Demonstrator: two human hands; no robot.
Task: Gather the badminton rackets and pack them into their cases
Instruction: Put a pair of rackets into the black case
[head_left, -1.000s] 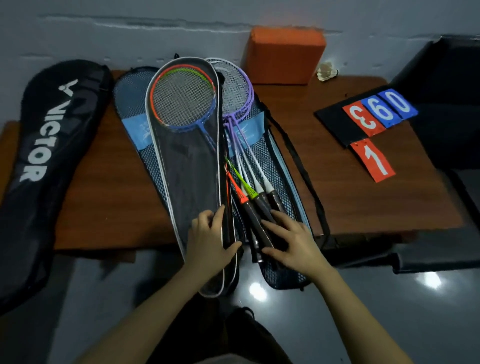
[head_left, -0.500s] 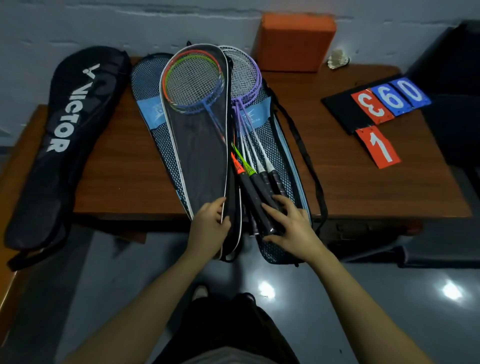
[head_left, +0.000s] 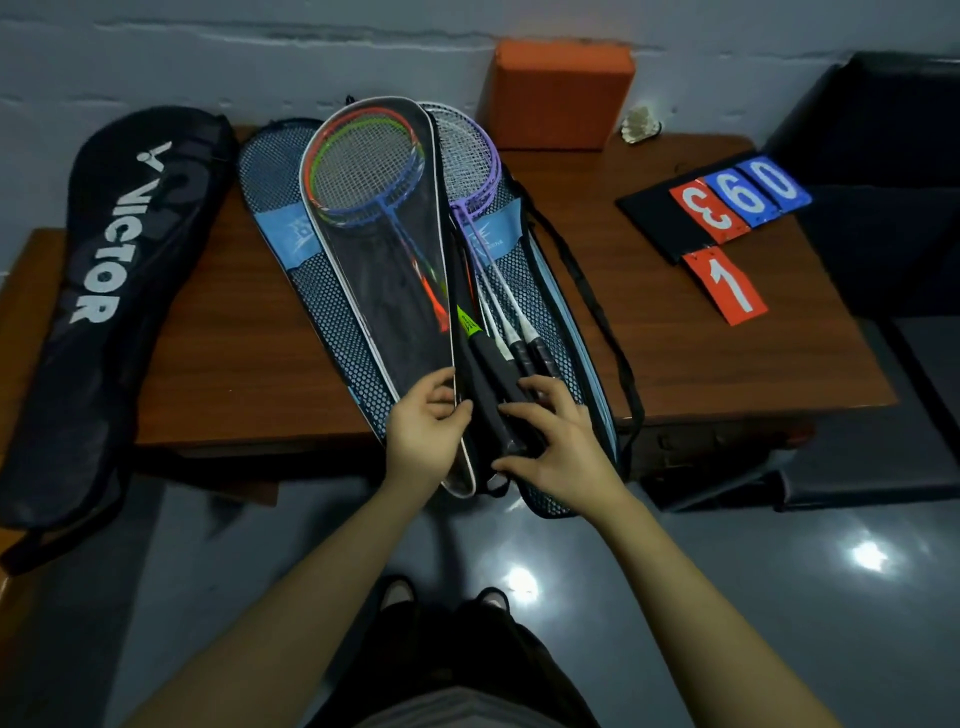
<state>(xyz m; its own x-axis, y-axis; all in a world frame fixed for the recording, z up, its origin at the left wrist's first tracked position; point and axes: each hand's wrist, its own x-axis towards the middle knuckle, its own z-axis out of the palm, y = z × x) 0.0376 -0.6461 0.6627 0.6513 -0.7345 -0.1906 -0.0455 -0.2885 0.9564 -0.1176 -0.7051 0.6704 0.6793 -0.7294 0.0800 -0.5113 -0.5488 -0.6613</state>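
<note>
My left hand (head_left: 426, 434) pinches the lower edge of the clear mesh-fronted racket cover with white piping (head_left: 382, 291), thumb on top. My right hand (head_left: 553, 441) curls its fingers over the bundle of black racket grips (head_left: 501, 384). Both sit at the desk's near edge, where the cover's narrow end overhangs.

Change over the last second: the orange and green shafts, which lay fanned out beside the cover, now sit largely under its clear flap. The coloured-frame rackets, orange, green and blue (head_left: 366, 171), show through the flap up near the far edge. The grips have drawn into a tighter bundle under my right hand. My left hand has shifted from lying flat on the cover to pinching its edge.

The purple-framed rackets with white shafts (head_left: 475, 171) lie just right of that cover, on top of the open blue-and-black mesh racket bag (head_left: 322, 306) spread across the middle of the wooden desk (head_left: 234, 374). Their heads are uncovered.

The black Victor racket case (head_left: 98, 291) lies along the left edge, hanging off the front, apparently unused.

Judgement: first set nearly seated, cover not yet closed. The purple set and the Victor case remain. Risk: grips slipping off the near edge while I close the flap.
</note>
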